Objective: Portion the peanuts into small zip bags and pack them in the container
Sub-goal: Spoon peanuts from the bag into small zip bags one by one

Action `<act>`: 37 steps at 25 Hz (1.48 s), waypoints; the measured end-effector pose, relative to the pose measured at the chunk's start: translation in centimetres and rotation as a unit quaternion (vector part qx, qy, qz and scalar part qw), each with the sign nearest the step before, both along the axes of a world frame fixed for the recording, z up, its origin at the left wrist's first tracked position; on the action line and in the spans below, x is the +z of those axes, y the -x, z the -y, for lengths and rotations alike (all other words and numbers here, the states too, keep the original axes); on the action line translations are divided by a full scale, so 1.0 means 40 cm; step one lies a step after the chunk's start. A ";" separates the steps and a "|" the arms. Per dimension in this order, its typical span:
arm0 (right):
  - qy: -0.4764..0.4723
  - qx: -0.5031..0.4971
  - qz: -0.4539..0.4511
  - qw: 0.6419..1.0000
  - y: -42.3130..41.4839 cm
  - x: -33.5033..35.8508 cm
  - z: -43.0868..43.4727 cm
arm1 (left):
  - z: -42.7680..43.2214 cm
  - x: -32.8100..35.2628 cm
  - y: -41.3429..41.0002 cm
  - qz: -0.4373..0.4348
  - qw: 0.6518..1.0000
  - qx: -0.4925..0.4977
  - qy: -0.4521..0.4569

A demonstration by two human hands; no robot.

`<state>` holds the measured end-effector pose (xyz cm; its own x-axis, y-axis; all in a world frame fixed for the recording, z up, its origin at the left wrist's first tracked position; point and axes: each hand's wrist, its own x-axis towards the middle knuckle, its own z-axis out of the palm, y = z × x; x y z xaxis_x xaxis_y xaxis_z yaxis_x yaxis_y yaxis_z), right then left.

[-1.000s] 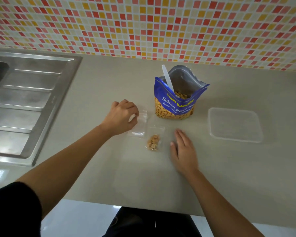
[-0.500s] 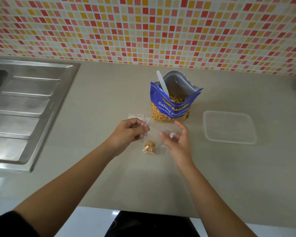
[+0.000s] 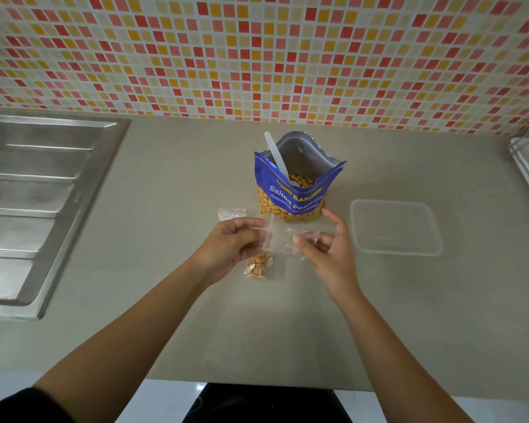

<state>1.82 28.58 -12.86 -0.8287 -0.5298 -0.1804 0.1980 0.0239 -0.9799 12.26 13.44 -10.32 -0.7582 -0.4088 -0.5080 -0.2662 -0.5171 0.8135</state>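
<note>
While the left hand and right hand each pinched an edge of an empty bag, likely to work its mouth open for filling, a filled bag lay at its 6 o'clock. The pouch, spoon ready inside, stood at 12; the container sat within reach at 3.

The only print I can read is on the standing peanut pouch. A blue band runs across the upper part of its front. On that band, just under the open mouth, yellow capital letters spell the brand name, "TONG GARDEN". Directly below the brand, larger white letters read "Salted Peanuts", and both lines bend with the curve of the pouch. Under those words sits one more line of smaller white script, too small and blurred for me to make out.
</note>
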 end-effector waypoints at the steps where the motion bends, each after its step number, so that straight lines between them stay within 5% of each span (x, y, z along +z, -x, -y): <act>1: 0.000 0.004 -0.001 1.000 0.001 0.001 -0.002 | -0.002 -0.001 0.003 0.005 1.000 -0.005 0.018; 7: 0.028 0.029 0.023 0.999 0.010 0.017 -0.020 | -0.017 -0.005 0.019 0.035 0.992 -0.017 0.122; 12: 0.039 -0.003 0.047 0.998 0.016 0.026 -0.032 | -0.017 -0.006 0.021 0.125 0.938 -0.031 0.322; 19: 0.012 -0.006 0.024 1.000 0.015 0.019 -0.036 | -0.040 0.006 0.031 0.067 0.979 -0.042 0.187; 24: 0.003 -0.010 0.020 1.000 0.027 0.021 -0.045 | -0.039 0.011 0.036 0.037 0.979 -0.053 0.192; 30: -0.037 -0.037 -0.027 0.998 0.048 0.011 -0.055 | -0.021 0.012 0.033 0.106 0.941 -0.094 0.309; 33: -0.136 -0.039 -0.131 0.981 0.050 -0.007 -0.055 | -0.020 0.023 0.036 0.111 0.948 -0.089 0.286; 37: -0.203 0.036 -0.396 0.895 0.042 0.011 -0.070 | 0.001 0.053 0.040 0.134 0.944 -0.081 0.290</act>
<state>0.14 31.40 -12.41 -0.7481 -0.6112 0.2584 -0.5709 0.3944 -0.7201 10.66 13.40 -8.19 -0.7113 -0.5665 -0.4162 -0.5395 0.0603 0.8399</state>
